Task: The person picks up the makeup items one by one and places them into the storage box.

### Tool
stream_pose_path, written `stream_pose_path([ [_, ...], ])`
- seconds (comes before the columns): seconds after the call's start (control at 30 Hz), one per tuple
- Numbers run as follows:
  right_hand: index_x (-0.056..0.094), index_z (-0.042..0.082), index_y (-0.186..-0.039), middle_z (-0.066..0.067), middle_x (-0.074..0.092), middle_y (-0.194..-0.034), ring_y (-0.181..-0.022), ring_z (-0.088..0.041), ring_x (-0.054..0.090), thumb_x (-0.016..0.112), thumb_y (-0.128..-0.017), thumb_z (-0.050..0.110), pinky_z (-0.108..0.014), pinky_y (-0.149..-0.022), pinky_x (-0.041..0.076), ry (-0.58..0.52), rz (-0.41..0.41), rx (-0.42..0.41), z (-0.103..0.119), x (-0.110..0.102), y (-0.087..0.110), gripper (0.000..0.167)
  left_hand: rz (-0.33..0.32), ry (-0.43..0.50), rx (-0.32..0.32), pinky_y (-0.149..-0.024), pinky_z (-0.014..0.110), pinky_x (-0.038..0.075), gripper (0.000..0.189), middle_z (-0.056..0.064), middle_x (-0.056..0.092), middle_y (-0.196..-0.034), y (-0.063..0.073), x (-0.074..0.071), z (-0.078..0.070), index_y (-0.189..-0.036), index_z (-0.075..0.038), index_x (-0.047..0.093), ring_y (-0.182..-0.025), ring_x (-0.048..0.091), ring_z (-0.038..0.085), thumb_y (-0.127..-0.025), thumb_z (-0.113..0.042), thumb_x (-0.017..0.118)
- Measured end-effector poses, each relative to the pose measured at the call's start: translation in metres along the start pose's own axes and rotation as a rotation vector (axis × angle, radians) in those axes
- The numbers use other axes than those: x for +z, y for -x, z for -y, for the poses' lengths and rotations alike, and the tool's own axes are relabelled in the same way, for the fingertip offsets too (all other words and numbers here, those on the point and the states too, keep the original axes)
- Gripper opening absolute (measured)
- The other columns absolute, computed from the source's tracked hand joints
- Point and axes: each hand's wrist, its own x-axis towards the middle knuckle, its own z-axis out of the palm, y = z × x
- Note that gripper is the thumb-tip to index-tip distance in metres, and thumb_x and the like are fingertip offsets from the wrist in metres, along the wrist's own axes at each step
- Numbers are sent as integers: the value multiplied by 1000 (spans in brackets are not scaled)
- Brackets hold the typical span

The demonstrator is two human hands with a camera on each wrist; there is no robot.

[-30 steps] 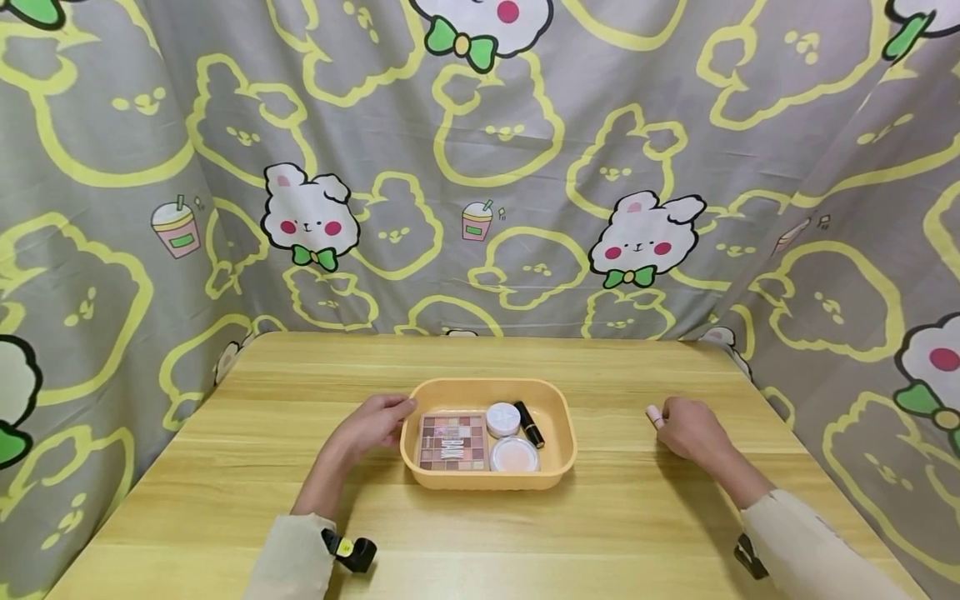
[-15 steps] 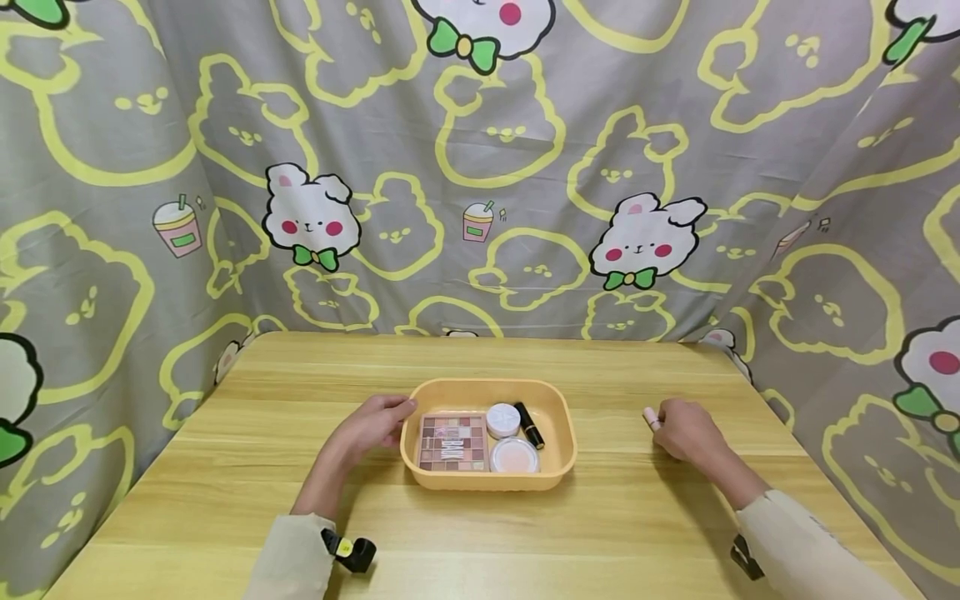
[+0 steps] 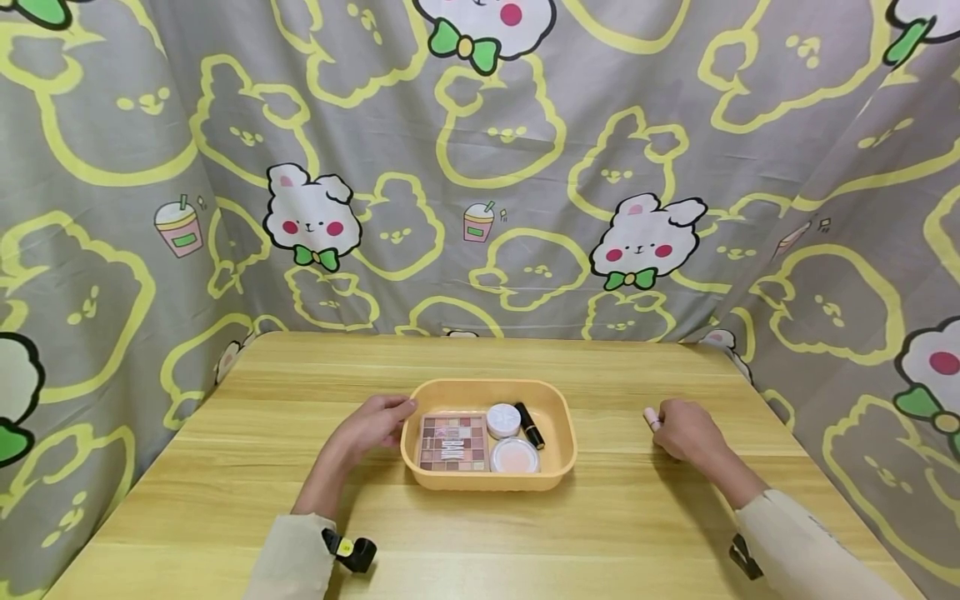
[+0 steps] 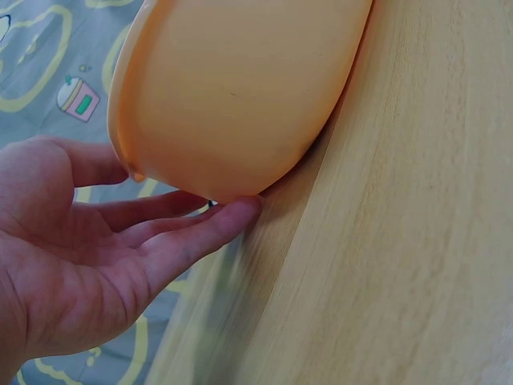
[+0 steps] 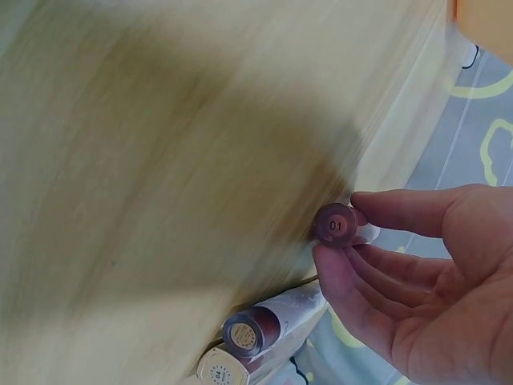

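My left hand [image 3: 372, 425] touches the left end of a shallow orange tray [image 3: 495, 481] with extended fingers, at its rim and lower edge in the left wrist view. Inside the tray lie an eyeshadow palette [image 3: 452, 443], a round white compact [image 3: 502, 421], a round clear-lidded powder compact [image 3: 514, 457] and a black lipstick [image 3: 529, 427]. To the right, my right hand [image 3: 690, 431] pinches a lip gloss tube [image 5: 335, 225] marked 01, its pale end showing in the head view. Below it in the right wrist view lie a second tube [image 5: 251, 331] and a beige-ended one [image 5: 222, 369].
The wooden table [image 3: 480, 542] carries the tray near its middle. A grey curtain [image 3: 525, 275] with yellow outlines and rabbit prints encloses the back and both sides. Black wrist straps [image 3: 349, 550] sit on the sleeves.
My right hand and the lip gloss tube have shifted very slightly left. The left hand and the tray stay in place.
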Motion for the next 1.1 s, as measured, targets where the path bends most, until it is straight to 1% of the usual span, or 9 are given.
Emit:
stream_pose_path([
  [0.23,55,7,-69,-6,51,-63,-60,-23,48,61,-82,5,-31,-55,37,-3,-4,14,-1,1,-1,15,-3,-2,-2,-88,40,60,51,25,62,-134,0,0,-1,-146,8,45,-119,65,31,-109,-25,45],
  [0.33,54,8,-68,-6,51,-62,-60,-23,48,60,-85,6,-31,-54,37,-4,-4,17,-1,1,-2,18,-1,-1,-5,-88,40,60,51,26,61,-136,-1,0,-1,-147,8,44,-120,64,32,-109,-26,45],
  [0.6,50,9,-65,-7,48,-60,-58,-24,47,56,-97,15,-33,-54,38,0,-9,21,1,2,-1,33,1,1,0,-88,41,60,52,26,60,-137,-1,0,1,-147,9,44,-122,64,34,-109,-26,46],
  [0.87,50,9,-65,-6,50,-60,-56,-23,49,55,-97,15,-32,-53,38,-9,28,37,0,1,-2,32,-1,14,9,-87,41,61,50,25,63,-132,-2,1,3,-145,9,46,-117,66,32,-108,-26,46],
  [1.1,52,9,-64,-5,52,-57,-52,-20,50,56,-98,17,-31,-51,39,-39,26,36,3,-3,0,35,2,17,14,-86,40,61,50,25,63,-131,-2,0,2,-145,9,47,-116,67,31,-108,-26,45],
])
